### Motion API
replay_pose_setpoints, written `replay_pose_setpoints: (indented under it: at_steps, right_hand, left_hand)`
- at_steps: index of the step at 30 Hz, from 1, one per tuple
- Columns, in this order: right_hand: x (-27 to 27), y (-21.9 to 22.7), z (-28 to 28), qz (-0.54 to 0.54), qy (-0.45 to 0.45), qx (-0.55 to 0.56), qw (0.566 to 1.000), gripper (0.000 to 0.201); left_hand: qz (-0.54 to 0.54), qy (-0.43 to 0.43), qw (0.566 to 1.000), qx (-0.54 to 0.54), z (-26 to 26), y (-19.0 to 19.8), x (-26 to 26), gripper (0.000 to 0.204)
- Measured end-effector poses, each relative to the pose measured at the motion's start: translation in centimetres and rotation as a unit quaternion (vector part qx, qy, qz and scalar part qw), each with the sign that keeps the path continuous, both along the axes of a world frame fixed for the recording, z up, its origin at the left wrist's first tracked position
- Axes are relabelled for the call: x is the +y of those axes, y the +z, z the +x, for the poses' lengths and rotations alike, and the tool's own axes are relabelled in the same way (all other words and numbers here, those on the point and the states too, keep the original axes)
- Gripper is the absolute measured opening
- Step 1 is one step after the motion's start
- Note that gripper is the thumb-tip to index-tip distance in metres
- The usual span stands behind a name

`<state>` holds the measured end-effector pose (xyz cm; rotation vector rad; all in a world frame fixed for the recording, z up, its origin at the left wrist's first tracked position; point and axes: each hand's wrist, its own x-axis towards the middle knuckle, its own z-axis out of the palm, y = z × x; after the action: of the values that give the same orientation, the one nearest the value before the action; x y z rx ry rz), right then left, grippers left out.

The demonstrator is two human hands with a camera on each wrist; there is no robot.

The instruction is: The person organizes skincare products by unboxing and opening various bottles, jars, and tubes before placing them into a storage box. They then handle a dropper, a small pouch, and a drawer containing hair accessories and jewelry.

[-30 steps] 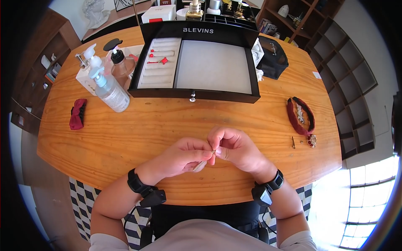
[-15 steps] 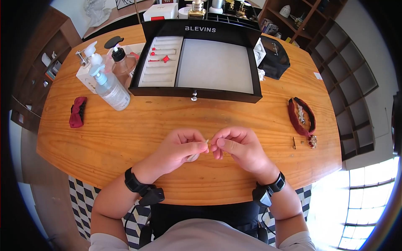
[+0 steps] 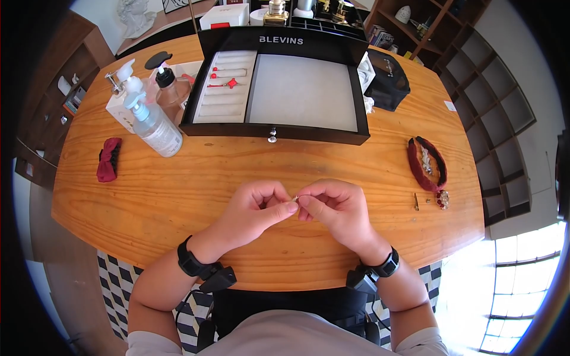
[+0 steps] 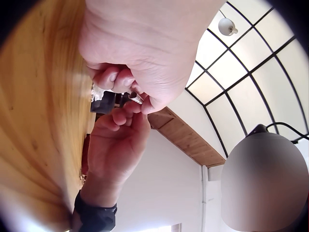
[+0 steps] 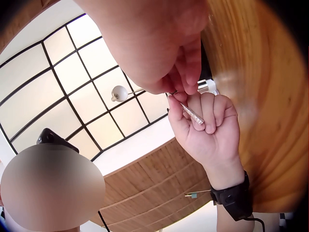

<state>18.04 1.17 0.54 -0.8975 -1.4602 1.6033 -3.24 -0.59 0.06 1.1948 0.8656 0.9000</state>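
Observation:
Both hands meet in the head view above the table's near middle. The left hand (image 3: 252,212) pinches a small, slender, glittery piece (image 5: 194,115), which lies slanted across its curled fingers in the right wrist view. At the piece's narrow end, the right hand (image 3: 339,215) has thumb and forefinger pressed together. In the left wrist view a bit of the glittery piece (image 4: 136,98) shows between the two hands. What exactly the right fingertips hold is too small to tell.
Beyond the hands, a black box's open drawer (image 3: 273,132) holds red jewellery (image 3: 231,83). Pump bottles (image 3: 157,127) and a red bow (image 3: 108,160) are at left. A dark red headband (image 3: 414,161), a jewelled piece (image 3: 442,200) and a small clip (image 3: 416,202) lie at right.
The hands were together, drew slightly apart, and now touch again at the fingertips. They are a little farther from the body than a second ago, and the glittery piece is hidden from the head view.

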Motion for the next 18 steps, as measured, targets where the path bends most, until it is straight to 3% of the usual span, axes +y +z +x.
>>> replay_pose_setpoints:
  at_steps: [18]
  right_hand:
    - [-0.14, -0.16, -0.31, 0.131, -0.063, -0.091, 0.985, 0.008]
  left_hand:
    - [0.057, 0.031, 0.994, 0.088, 0.41, 0.04, -0.34, 0.015]
